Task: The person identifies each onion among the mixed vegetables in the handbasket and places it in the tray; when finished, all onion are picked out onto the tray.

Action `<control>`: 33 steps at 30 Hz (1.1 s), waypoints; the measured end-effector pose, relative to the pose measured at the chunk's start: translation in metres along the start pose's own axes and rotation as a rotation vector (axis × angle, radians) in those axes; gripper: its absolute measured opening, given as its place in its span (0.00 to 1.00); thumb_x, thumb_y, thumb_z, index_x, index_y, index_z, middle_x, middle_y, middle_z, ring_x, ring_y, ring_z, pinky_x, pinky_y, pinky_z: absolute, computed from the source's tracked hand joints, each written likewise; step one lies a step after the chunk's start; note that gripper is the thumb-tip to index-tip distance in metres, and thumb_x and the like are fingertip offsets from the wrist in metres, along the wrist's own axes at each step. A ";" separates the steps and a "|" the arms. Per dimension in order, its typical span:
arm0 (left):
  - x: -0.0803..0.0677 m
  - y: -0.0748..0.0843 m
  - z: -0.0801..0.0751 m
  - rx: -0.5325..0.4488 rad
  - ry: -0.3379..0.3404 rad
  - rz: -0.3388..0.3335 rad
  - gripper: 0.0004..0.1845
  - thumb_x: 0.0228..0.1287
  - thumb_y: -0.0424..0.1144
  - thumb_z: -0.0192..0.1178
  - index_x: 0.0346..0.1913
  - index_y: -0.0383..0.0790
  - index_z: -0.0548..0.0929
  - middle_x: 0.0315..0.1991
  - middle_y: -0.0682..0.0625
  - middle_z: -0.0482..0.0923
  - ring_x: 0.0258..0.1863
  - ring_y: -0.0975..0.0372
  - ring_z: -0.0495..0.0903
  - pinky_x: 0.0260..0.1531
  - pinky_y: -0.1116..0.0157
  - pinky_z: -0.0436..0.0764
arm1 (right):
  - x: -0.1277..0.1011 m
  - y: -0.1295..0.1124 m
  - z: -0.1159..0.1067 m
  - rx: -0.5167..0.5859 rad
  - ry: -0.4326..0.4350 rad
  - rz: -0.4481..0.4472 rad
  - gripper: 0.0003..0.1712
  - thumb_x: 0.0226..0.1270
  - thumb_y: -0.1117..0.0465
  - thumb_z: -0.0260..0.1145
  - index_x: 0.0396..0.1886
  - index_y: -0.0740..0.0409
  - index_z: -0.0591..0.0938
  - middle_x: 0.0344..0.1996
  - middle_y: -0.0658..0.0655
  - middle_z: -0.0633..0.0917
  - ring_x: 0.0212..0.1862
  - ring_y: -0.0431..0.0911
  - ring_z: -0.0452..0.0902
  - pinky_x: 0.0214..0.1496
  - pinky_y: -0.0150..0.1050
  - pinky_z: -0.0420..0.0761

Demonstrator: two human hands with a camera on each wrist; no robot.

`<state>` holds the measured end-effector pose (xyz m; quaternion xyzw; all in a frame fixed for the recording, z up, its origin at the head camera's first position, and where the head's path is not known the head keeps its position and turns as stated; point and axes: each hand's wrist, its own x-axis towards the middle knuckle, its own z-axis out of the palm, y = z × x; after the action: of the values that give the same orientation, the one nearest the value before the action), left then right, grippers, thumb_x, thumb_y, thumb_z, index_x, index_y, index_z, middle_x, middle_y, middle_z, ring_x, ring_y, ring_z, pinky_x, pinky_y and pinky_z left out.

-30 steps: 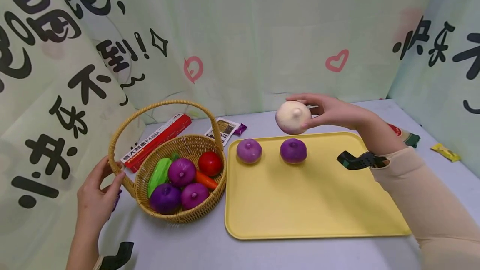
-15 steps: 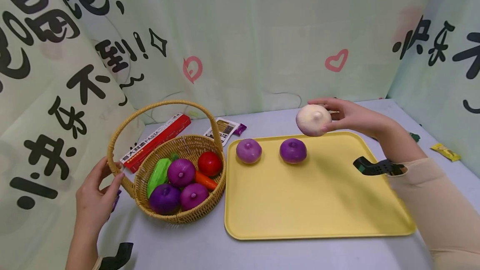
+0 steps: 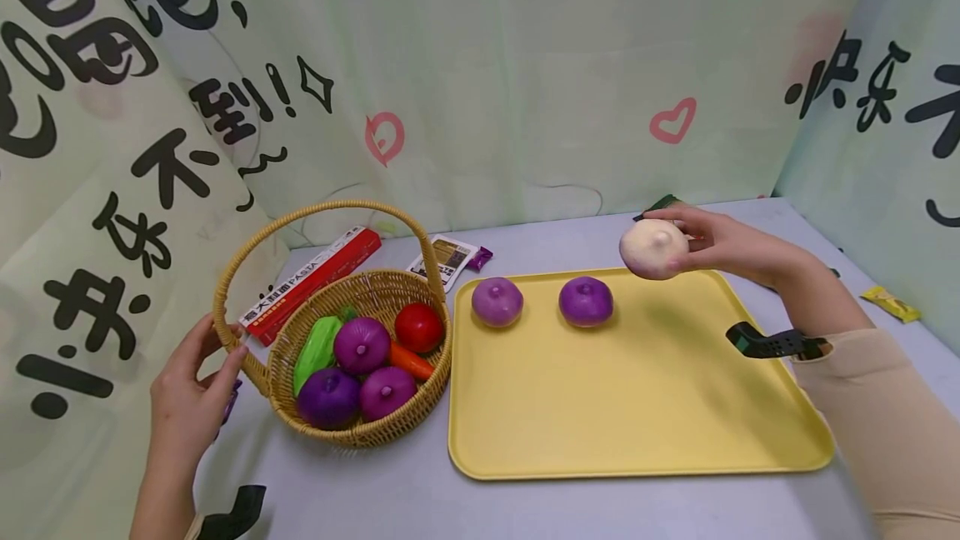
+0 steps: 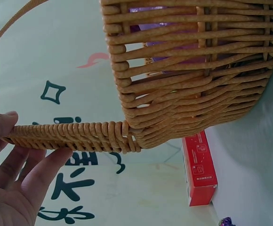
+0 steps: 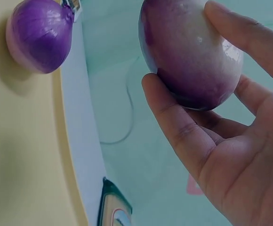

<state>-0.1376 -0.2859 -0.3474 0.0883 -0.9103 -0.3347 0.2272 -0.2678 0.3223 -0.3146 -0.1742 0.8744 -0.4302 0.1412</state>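
My right hand grips a pale onion with a purple underside in the air above the far right edge of the yellow tray. Two purple onions lie on the tray's far side. My left hand holds the base of the wicker basket's handle with straight fingers and thumb. The basket holds several purple onions, a red tomato, a carrot and a green vegetable.
A red pasta box and small packets lie behind the basket. Another packet lies at the far right. Printed cloth walls close in the grey table on three sides.
My right hand has carried the pale onion to the right, from above the second purple onion towards the tray's far right corner. The left hand has stayed on the basket handle.
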 end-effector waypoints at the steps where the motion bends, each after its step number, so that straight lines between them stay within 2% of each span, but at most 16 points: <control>1: 0.000 0.000 0.000 0.001 0.000 0.000 0.30 0.65 0.46 0.58 0.69 0.58 0.64 0.58 0.46 0.76 0.59 0.54 0.74 0.34 0.91 0.70 | 0.000 0.002 0.000 0.003 -0.002 0.000 0.37 0.63 0.59 0.64 0.70 0.44 0.60 0.59 0.50 0.69 0.53 0.37 0.74 0.50 0.29 0.77; 8: -0.001 0.000 -0.001 -0.001 -0.002 0.005 0.29 0.65 0.46 0.58 0.68 0.58 0.64 0.58 0.46 0.76 0.58 0.63 0.75 0.34 0.91 0.70 | -0.001 0.016 -0.002 0.063 -0.034 -0.013 0.36 0.65 0.63 0.62 0.70 0.51 0.59 0.59 0.48 0.67 0.53 0.33 0.74 0.50 0.30 0.78; 14: -0.001 0.001 -0.001 0.005 0.006 0.003 0.29 0.64 0.46 0.58 0.68 0.57 0.65 0.57 0.46 0.76 0.58 0.60 0.75 0.34 0.91 0.70 | 0.000 0.028 -0.003 0.091 -0.059 -0.003 0.39 0.65 0.64 0.61 0.72 0.53 0.56 0.60 0.49 0.64 0.52 0.32 0.74 0.50 0.29 0.79; 18: 0.000 0.001 0.000 0.009 0.005 0.003 0.29 0.64 0.46 0.58 0.68 0.56 0.65 0.57 0.46 0.76 0.58 0.57 0.75 0.34 0.91 0.70 | 0.000 0.038 -0.002 0.080 -0.076 0.039 0.44 0.65 0.62 0.62 0.75 0.53 0.49 0.63 0.55 0.65 0.52 0.29 0.73 0.50 0.27 0.79; 22: 0.000 0.001 -0.001 0.007 -0.002 0.008 0.29 0.65 0.46 0.58 0.68 0.57 0.65 0.57 0.46 0.76 0.58 0.57 0.75 0.34 0.91 0.70 | 0.000 0.048 -0.002 0.077 -0.083 0.080 0.45 0.65 0.60 0.62 0.75 0.53 0.48 0.67 0.62 0.61 0.51 0.29 0.72 0.51 0.27 0.79; 30: 0.000 -0.001 -0.001 -0.006 -0.006 0.024 0.29 0.65 0.46 0.58 0.68 0.57 0.64 0.58 0.44 0.76 0.57 0.68 0.74 0.34 0.91 0.70 | -0.002 0.061 -0.001 0.077 -0.090 0.147 0.45 0.63 0.58 0.63 0.74 0.55 0.49 0.67 0.67 0.59 0.53 0.39 0.71 0.50 0.29 0.80; 33: 0.000 -0.001 -0.001 -0.004 -0.004 0.021 0.29 0.65 0.46 0.58 0.68 0.57 0.64 0.58 0.44 0.76 0.57 0.66 0.75 0.34 0.91 0.70 | -0.002 0.065 0.000 0.085 -0.096 0.170 0.45 0.64 0.58 0.63 0.74 0.54 0.49 0.67 0.68 0.58 0.56 0.46 0.70 0.50 0.29 0.79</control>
<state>-0.1368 -0.2870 -0.3472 0.0777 -0.9109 -0.3344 0.2290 -0.2776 0.3604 -0.3661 -0.1137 0.8592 -0.4447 0.2261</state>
